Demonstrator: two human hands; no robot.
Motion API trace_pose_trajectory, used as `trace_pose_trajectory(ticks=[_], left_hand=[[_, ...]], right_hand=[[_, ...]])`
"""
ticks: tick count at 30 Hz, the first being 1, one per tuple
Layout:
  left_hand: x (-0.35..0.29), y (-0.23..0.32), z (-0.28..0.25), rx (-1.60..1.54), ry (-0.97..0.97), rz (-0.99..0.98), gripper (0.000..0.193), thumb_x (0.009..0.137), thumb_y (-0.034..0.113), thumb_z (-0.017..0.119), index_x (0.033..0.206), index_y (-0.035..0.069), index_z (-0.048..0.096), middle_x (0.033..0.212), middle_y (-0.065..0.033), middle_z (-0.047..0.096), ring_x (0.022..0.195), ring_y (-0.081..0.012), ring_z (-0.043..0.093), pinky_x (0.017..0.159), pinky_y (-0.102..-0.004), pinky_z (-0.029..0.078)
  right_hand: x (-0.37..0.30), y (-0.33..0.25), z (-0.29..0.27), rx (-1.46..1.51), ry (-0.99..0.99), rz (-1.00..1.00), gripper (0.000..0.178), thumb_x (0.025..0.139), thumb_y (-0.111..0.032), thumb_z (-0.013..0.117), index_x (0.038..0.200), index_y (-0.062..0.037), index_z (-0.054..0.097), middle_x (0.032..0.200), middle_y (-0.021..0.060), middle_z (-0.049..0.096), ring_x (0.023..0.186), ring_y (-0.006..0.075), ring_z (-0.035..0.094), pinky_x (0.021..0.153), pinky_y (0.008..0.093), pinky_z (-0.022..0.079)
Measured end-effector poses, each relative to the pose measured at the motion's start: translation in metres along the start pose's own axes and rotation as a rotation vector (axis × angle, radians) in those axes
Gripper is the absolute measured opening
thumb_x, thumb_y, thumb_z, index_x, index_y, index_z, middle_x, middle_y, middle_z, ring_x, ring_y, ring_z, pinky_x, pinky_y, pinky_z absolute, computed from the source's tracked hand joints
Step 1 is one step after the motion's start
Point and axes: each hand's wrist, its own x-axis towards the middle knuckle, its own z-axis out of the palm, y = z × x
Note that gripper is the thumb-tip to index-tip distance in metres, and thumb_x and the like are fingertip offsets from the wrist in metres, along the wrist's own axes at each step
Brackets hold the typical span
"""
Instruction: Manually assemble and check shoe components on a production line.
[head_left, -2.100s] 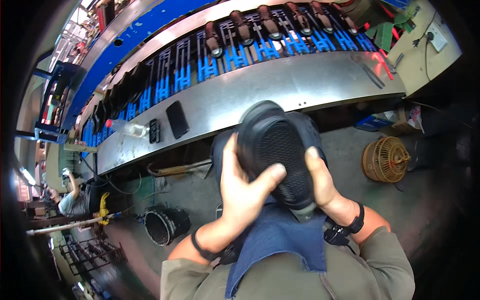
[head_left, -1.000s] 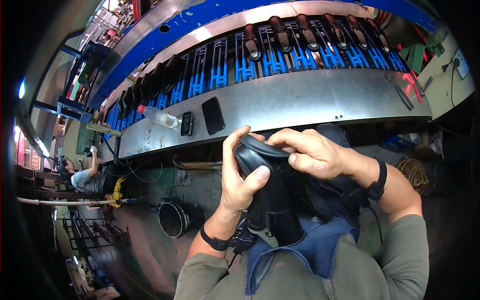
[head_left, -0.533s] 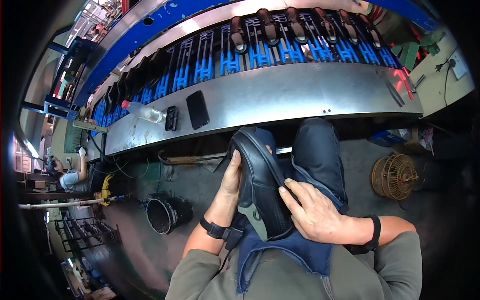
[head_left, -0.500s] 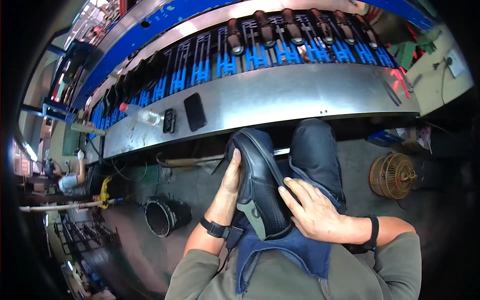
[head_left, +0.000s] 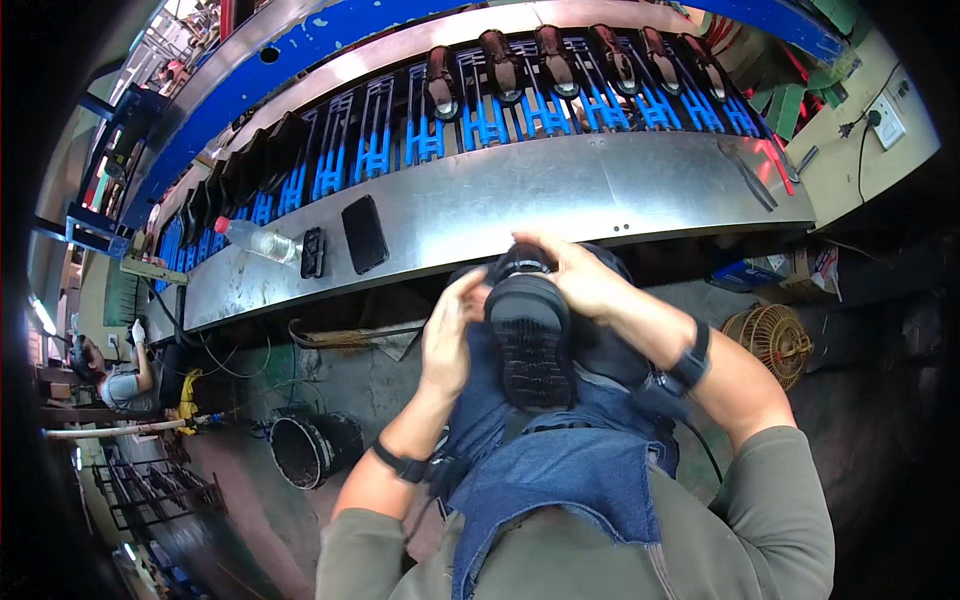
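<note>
A black shoe (head_left: 532, 350) stands over my lap with its ridged dark sole turned toward me. My right hand (head_left: 585, 282) is closed around its far end, fingers reaching over the top. At the shoe's left side is my left hand (head_left: 448, 335), its fingers half bent, apart and a little blurred. The fingertips come close to the shoe's edge; whether they touch it I cannot tell. The shoe's upper is mostly hidden behind the sole and the right hand. Beneath it lies a blue denim apron (head_left: 560, 470) on my lap.
Ahead runs a metal bench (head_left: 500, 195) with a phone (head_left: 364, 234), a small black object (head_left: 313, 252) and a plastic bottle (head_left: 262, 242). Behind it, blue racks (head_left: 485, 125) carry several shoes. A black bucket (head_left: 300, 450) and wicker basket (head_left: 775, 345) flank me. Far left, a person (head_left: 130, 375) works.
The shoe has turned from lying side-on to showing its sole. My right hand has moved from its near right side to its far end; my left hand has come slightly away.
</note>
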Motion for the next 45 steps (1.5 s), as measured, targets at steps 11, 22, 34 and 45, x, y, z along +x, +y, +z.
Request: trace_pose_trajectory(ticks=[11,22,34,45], left_hand=[[0.068,0.000,-0.007,0.002,-0.404,-0.397,0.021,0.099,0.025,0.064,0.097,0.004,0.064,0.095,-0.0038,0.065,0.091,-0.0151,0.061,0.087,-0.0341,0.051],[0.041,-0.006,-0.014,0.575,-0.935,0.425,0.025,0.073,0.012,0.073,0.096,0.010,0.065,0.102,-0.0024,0.060,0.095,-0.0223,0.056,0.086,-0.0375,0.042],[0.125,-0.047,-0.016,0.004,-0.366,-0.580,0.018,0.093,0.008,0.073,0.104,0.002,0.059,0.096,-0.0019,0.056,0.081,-0.0087,0.050,0.071,-0.0274,0.043],[0.140,-0.054,-0.016,0.316,-0.439,-0.305,0.025,0.086,0.008,0.071,0.109,-0.002,0.068,0.117,-0.0193,0.068,0.111,-0.0331,0.064,0.098,-0.0392,0.048]], right_hand=[[0.002,-0.024,-0.033,0.158,-0.279,0.147,0.027,0.095,-0.034,0.072,0.103,-0.0088,0.064,0.092,-0.0057,0.062,0.087,0.0047,0.054,0.080,0.0262,0.046],[-0.044,0.001,-0.028,-0.500,-0.347,-0.524,0.026,0.074,-0.021,0.081,0.090,-0.0102,0.063,0.092,0.0047,0.053,0.091,0.0262,0.053,0.081,0.0400,0.041],[0.038,0.013,-0.040,-0.287,0.089,0.105,0.039,0.085,-0.014,0.080,0.108,-0.0011,0.051,0.098,0.0161,0.054,0.080,0.0304,0.058,0.070,0.0384,0.050],[0.043,0.028,-0.042,-0.275,0.204,0.120,0.047,0.087,-0.018,0.079,0.123,-0.0049,0.053,0.112,0.0098,0.053,0.099,0.0212,0.055,0.088,0.0355,0.048]])
